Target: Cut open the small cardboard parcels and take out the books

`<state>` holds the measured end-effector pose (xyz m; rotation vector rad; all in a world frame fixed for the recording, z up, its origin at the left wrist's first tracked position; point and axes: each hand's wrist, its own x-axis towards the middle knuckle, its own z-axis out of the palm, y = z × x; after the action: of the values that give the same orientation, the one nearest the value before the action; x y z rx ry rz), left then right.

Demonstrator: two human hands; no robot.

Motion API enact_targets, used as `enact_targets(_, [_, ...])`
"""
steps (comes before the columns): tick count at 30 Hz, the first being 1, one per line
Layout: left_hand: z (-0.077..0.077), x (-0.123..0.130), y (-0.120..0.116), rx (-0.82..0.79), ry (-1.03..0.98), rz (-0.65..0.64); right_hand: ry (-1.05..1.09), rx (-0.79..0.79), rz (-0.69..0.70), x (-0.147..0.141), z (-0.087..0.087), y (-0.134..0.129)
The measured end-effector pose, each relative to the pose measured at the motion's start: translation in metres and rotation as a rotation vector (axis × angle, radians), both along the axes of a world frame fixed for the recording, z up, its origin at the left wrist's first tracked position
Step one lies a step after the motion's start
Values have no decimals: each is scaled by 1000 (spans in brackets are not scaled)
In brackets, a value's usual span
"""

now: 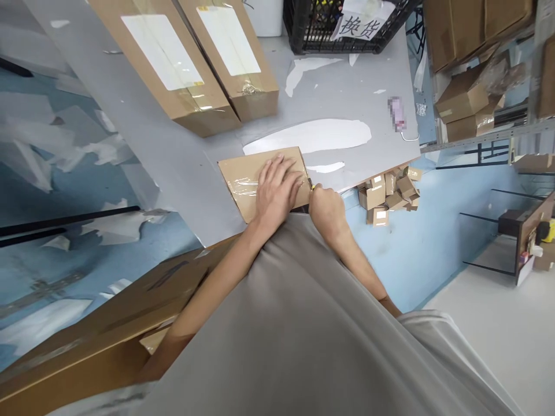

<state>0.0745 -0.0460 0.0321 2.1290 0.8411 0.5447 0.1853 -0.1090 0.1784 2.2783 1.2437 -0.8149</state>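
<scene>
A flat brown cardboard box [243,184] with clear tape across its top lies at the near edge of the grey table, close to my body. My left hand [276,188] rests on top of it, palm down with its fingers stretched out. At the box's right edge, my right hand [327,209] is closed in a fist around a box cutter [312,186]. Only a small yellow and dark part of the cutter shows; the fist hides the remainder. Its tip is at the taped side of the box.
Two long cartons [212,110] with white labels stand on the grey table [182,167]. Behind them is a black plastic crate [299,34]. White paper strips [312,134] lie beyond the box. Small boxes [390,193] are heaped on the floor at right; a large carton [108,312] is at lower left.
</scene>
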Motion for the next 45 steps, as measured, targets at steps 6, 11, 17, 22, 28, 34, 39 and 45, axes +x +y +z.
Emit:
enact_targets(6, [1, 0, -5, -7, -8, 28, 13, 51, -108, 7, -4, -16])
enact_targets(11, [-1, 3, -10, -24, -24, 66, 5, 90, -105, 0, -16, -19])
enact_targets(17, [1, 5, -13, -35, -27, 92, -13, 102, -103, -6, -16, -20])
enact_targets(22, [3, 3, -12, -37, 16, 69, 4, 118, -105, -7, -6, -18])
enact_targets(28, [1, 3, -12, -24, 0, 76, -16, 114, -108, -5, -15, -11])
enact_targets(34, [0, 4, -14, -40, -26, 87, -22, 85, -108, -5, -16, -5])
enact_targets(39, [-1, 5, -13, -49, -19, 87, -26, 85, -120, -2, -16, 6])
enact_targets(45, [1, 8, -16, -93, -32, 72, -33, 47, -117, 1, -9, 4])
